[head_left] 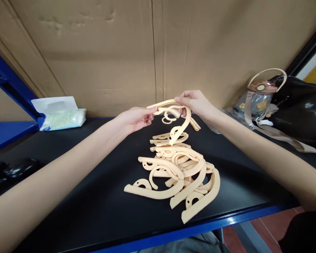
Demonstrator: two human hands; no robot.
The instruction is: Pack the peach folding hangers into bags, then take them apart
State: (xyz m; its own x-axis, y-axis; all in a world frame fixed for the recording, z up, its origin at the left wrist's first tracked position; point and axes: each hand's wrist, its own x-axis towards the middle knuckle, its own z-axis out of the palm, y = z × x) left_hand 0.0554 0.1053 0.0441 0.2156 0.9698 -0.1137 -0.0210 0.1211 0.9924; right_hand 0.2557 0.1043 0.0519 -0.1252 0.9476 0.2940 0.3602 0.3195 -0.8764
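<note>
In the middle of the view, above the black tabletop [100,196], both hands hold a cream plastic folding clothes hanger [184,123]. My left hand [138,120] pinches the end of one arm between thumb and fingers. Near the central joint, my right hand [196,104] grips the hanger, some of its fingers hidden behind it. The other arm slopes down toward me, and a curved hook shows below the joint. Closer to me lies a heap of similar cream hangers [158,192], overlapping one another. Just behind the held one, more cream pieces [195,123] rest on the table.
A tissue pack [63,117] stands at the back left beside a blue metal frame [13,75]. At the right are a strapped drink bottle [260,98] and a black bag [302,109]. Cardboard [100,52] walls the back. Dark objects [21,168] lie at far left.
</note>
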